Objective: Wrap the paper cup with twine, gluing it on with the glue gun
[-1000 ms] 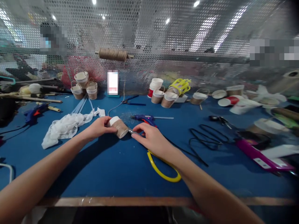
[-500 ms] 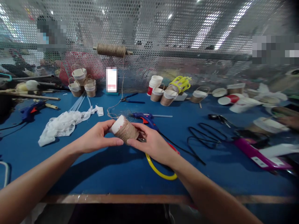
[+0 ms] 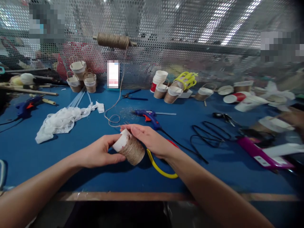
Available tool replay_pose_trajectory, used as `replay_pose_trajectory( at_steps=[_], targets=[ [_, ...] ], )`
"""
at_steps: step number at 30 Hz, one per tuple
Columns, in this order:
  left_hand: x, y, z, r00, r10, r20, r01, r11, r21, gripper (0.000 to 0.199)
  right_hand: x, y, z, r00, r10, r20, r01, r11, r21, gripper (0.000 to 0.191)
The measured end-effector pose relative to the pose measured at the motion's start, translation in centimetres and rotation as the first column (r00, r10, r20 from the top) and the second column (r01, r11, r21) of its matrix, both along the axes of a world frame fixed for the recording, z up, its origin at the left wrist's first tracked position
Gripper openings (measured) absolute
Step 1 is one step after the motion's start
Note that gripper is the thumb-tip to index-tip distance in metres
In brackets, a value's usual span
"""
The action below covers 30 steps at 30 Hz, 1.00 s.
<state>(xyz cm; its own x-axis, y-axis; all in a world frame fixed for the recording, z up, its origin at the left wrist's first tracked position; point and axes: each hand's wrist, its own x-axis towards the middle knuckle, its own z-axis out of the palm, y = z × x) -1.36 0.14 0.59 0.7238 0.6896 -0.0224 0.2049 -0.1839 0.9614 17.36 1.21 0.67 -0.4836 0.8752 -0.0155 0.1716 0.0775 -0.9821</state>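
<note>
Just above the table, a paper cup wrapped in brown twine lies tilted, its bare white end toward the left. My left hand is closed around that white end, thumb along the near side. At the far side of the cup is my right hand, its fingers bent together at the strand of twine where it meets the cup. That strand loops on the table and rises to a spool of twine on a stick at the mesh. Beyond my hands lies a blue glue gun.
Pliers lie behind the glue gun. White lace is on the left, near another glue gun. Small twine-wrapped buckets stand along the back. A purple power strip and black cable lie on the right.
My right hand has moved from the cup's right end to its far upper side, onto the twine. The cup has turned and dropped slightly toward me, still in my left hand.
</note>
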Motion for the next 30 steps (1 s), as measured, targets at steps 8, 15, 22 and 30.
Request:
replay_pose_trajectory(
  at_steps=[8, 15, 22, 30],
  targets=[
    [0.2, -0.2, -0.9, 0.971, -0.023, 0.238, 0.123, 0.901, -0.416, 0.026, -0.4, -0.4, 1.0, 0.994, 0.004, 0.105, -0.014, 0.995, 0.094, 0.029],
    [0.0, -0.4, -0.8, 0.955, 0.007, 0.296, 0.149, 0.852, -0.501, 0.026, 3.0, 3.0, 2.2, 0.603, -0.432, 0.670, 0.147, 0.886, 0.440, 0.022],
    [0.2, 0.2, -0.8, 0.927, 0.148, 0.344, 0.011, 0.907, -0.422, 0.027, 6.1, 8.2, -0.4, 0.477, -0.472, 0.741, 0.289, 0.881, 0.375, 0.028],
    [0.0, 1.2, -1.4, 0.951, 0.236, 0.198, -0.226, 0.972, -0.069, 0.023, 6.4, 5.0, 1.7, 0.689, -0.529, 0.495, 0.444, 0.848, 0.289, 0.021]
  ],
)
